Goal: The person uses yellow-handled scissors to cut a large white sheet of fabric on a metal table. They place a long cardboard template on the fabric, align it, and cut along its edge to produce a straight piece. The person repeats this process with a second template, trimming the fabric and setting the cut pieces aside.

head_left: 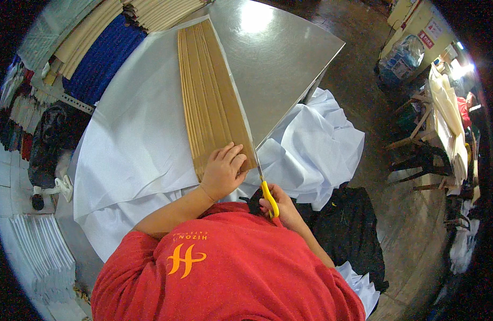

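"At the far left, what is there?"

"A stack of folded white cloth [43,257] low down, and above it to the right, beige folded cloth [85,40] beside a deep blue pile [104,59]."

"And moving inward?"

"A broad white sheet [134,128] spreads over a grey, shiny bench [281,48]. On top of the sheet lies a long brown strip [211,96] with lengthwise ridges, running away from the person, its right side near the sheet's edge. Whether it is card or cloth, I cannot tell."

"What is the left grip doing?"

"The left grip [223,168] is wide, palm down, fingers slightly parted, resting on the strip's near end. Below it is the person's red shirt [225,283]."

"Next to that?"

"Yellow-handled scissors [268,197], pointing away from the person, blades at the strip's near right corner. How far apart the blades stand is too small to tell. The right grip [278,203] is closed around the handles."

"And further right?"

"Loose white cloth [321,144] in soft folds, then black cloth [353,230] nearer the person. Farther off, a clear bluish bundle [401,59] stands near the wall, and cream cloth [447,117] drapes at the far right."
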